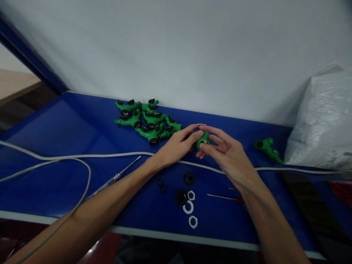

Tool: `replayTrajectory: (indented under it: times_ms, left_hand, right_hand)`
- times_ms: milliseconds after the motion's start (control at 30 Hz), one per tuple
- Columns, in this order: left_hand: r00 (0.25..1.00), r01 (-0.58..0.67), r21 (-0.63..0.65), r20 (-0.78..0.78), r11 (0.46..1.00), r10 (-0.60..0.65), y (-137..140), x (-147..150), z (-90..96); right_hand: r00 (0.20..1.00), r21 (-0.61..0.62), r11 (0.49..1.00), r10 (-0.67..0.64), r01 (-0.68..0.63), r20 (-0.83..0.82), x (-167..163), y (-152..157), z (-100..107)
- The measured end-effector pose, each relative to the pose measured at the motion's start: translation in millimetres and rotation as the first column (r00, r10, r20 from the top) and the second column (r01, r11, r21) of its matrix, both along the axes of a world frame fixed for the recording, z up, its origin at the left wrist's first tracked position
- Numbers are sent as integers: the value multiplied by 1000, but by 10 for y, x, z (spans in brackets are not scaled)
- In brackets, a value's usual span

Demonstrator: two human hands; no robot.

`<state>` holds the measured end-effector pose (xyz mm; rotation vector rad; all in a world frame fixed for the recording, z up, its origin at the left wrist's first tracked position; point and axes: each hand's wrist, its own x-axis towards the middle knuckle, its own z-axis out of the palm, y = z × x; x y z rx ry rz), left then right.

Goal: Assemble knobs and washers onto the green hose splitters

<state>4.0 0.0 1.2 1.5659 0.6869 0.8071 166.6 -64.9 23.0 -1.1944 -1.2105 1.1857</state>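
Above the middle of the blue bench, a green plastic hose splitter (204, 138) is held between both hands, its round opening turned toward me. My left hand (184, 138) closes on its left side, thumb and fingers near a black part. My right hand (221, 145) grips it from the right, with the thumb at the rim of the opening. Fingers hide much of the piece. Nearer me lie black ring caps (189, 178), white ring washers (188, 207) and small black O-rings (161, 186).
Several green splitters with black valve knobs (150, 119) are grouped at the back. Another green body (268, 148) lies right, by a plastic-wrapped bag (323, 121). A white cable (104, 155) crosses the bench. Screwdrivers (121, 173) and a dark flat object (313, 209) lie nearby.
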Motion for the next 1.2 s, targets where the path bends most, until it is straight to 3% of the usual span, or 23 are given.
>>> replayTrajectory:
  times_ms: [467, 700, 1200]
  left_hand:
    - [1000, 3, 32, -11, 999, -2, -18, 5, 29]
    - [998, -21, 111, -55, 994, 27, -7, -3, 1]
    - [999, -17, 90, -30, 996, 20, -6, -6, -14]
  right_hand:
    - [1000, 12, 1000, -22, 22, -2, -38, -3, -30]
    - [999, 6, 999, -39, 39, -13, -40, -19, -26]
    - [999, -32, 999, -29, 29, -20, -27, -24, -6]
